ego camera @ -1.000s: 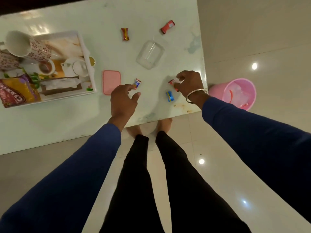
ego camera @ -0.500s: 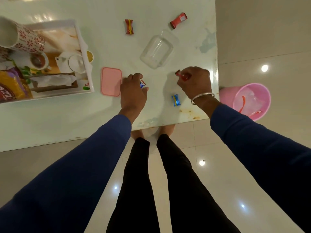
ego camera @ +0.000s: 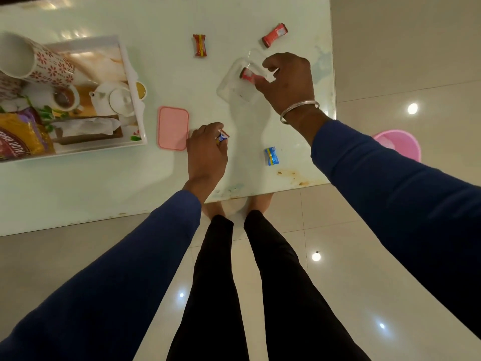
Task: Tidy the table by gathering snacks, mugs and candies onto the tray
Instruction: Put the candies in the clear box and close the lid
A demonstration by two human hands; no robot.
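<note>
- Two candies are in hand: right hand [ego camera: 286, 82] pinches a red candy [ego camera: 247, 74] over the clear container [ego camera: 238, 86].
- Left hand [ego camera: 207, 149] clasps a blue-and-white candy [ego camera: 222, 136]; the tray [ego camera: 130, 74] lies further left, nearer it.

Place: most likely a home, a living or dining room by the look of it.
Floor: glossy pale tiles [ego camera: 390, 225] mirroring ceiling lights.
Table: pale glass-topped table [ego camera: 104, 183], stained near its corner.
Tableware: picture-printed tray [ego camera: 135, 82] carrying a floral mug [ego camera: 39, 63] and a snack packet [ego camera: 23, 136].
Sweets: wrapped candies [ego camera: 199, 45] scattered on the tabletop.
Bin: pink plastic bucket [ego camera: 400, 143] on the floor beside the table.
Person: barefoot, standing at the table edge.
</note>
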